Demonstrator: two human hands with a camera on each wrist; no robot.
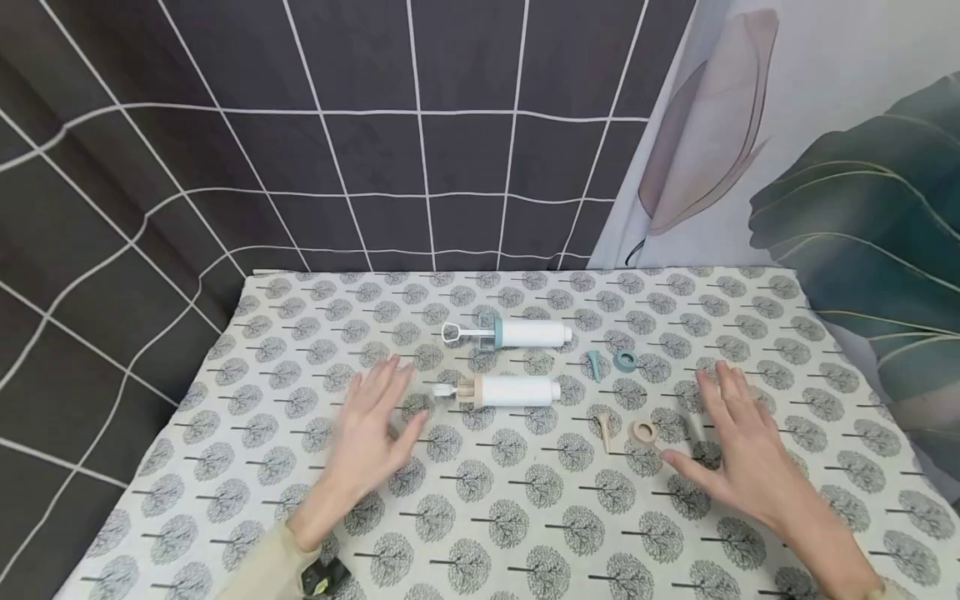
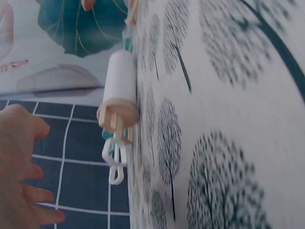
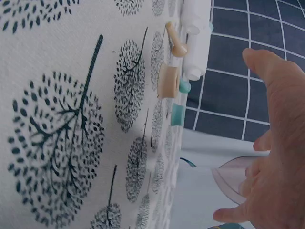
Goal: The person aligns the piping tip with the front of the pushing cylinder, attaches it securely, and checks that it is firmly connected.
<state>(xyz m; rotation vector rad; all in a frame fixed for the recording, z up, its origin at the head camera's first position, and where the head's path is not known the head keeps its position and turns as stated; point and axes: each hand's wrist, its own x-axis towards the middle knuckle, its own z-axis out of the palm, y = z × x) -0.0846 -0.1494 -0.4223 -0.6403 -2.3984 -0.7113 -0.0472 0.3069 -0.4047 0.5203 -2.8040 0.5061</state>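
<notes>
Hands: left hand (image 1: 372, 429) and right hand (image 1: 738, 454) hover flat, fingers spread, holding nothing.
Centre: white plastic tube with beige collar (image 1: 510, 390), between hands.
Around: teal-collared white tube (image 1: 517, 333), beige ring (image 1: 643, 431), teal ring (image 1: 625, 360).
Writing: none readable.

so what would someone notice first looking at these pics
Two white syringe-like tubes lie side by side mid-table on the tree-print cloth: the teal-collared tube farther back, the beige-collared tube nearer. Both hands hover open and hold nothing, the left hand beside the beige tube's plunger, the right hand next to a beige ring.
</notes>
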